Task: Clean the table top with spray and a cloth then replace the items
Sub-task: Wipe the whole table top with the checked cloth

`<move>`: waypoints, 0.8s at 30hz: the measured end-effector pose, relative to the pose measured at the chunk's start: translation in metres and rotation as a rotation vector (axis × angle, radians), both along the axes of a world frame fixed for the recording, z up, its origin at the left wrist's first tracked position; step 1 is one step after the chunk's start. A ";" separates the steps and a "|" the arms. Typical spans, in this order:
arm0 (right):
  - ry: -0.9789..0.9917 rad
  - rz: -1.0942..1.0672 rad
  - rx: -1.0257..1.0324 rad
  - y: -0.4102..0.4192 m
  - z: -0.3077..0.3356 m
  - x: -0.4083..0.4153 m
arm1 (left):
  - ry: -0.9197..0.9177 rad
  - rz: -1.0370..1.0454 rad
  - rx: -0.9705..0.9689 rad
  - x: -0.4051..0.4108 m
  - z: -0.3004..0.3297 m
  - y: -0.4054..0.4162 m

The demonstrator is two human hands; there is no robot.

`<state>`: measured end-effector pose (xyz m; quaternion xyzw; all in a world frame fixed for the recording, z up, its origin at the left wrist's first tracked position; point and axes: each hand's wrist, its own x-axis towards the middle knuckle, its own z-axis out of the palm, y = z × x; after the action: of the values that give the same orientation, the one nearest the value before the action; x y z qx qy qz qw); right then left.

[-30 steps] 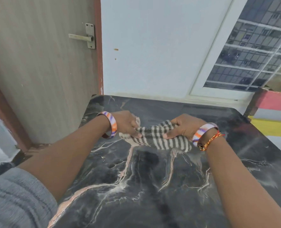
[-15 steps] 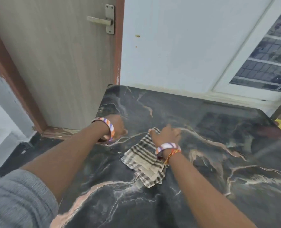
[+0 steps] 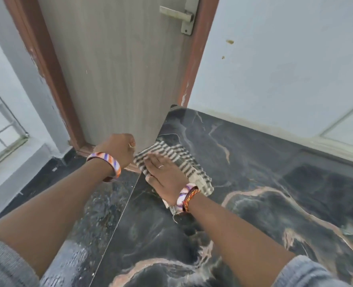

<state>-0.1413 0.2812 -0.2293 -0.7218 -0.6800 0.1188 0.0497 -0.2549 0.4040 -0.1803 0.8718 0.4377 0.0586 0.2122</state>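
A grey-and-white striped cloth point(image 3: 178, 158) lies folded on the black marble table top point(image 3: 264, 179), at its far left edge. My right hand point(image 3: 164, 172) lies flat on the cloth, fingers stretched out, pressing it onto the table. My left hand point(image 3: 117, 149) is curled into a fist just off the table's left edge, beside the cloth's corner. Whether it touches the cloth I cannot tell. No spray bottle is in view.
A wooden door point(image 3: 119, 69) with a metal handle point(image 3: 178, 16) stands just behind the table's left corner. A pale wall point(image 3: 285, 59) runs along the far edge. Dark speckled floor point(image 3: 84, 220) lies to the left, with a window point(image 3: 1, 131) beyond.
My right hand has pushed the cloth from the table's middle toward the left edge. My left hand let go of the cloth, left the table top and closed into a fist.
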 end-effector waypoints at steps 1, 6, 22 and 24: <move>-0.005 0.062 0.004 0.010 -0.001 0.012 | -0.004 0.019 0.022 0.004 -0.002 0.006; -0.107 -0.057 -0.002 0.079 -0.002 0.074 | 0.008 0.032 0.103 0.054 -0.004 0.031; -0.088 -0.470 -0.020 -0.091 -0.007 0.360 | 0.018 -0.361 0.237 0.352 -0.015 -0.138; -0.073 -0.506 -0.005 -0.132 -0.009 0.393 | -0.018 -0.444 0.224 0.393 -0.014 -0.177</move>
<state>0.2517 0.1496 -0.2380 -0.8729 -0.4788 0.0784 0.0514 0.1384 0.2272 -0.1944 0.9641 0.2244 0.0664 0.1256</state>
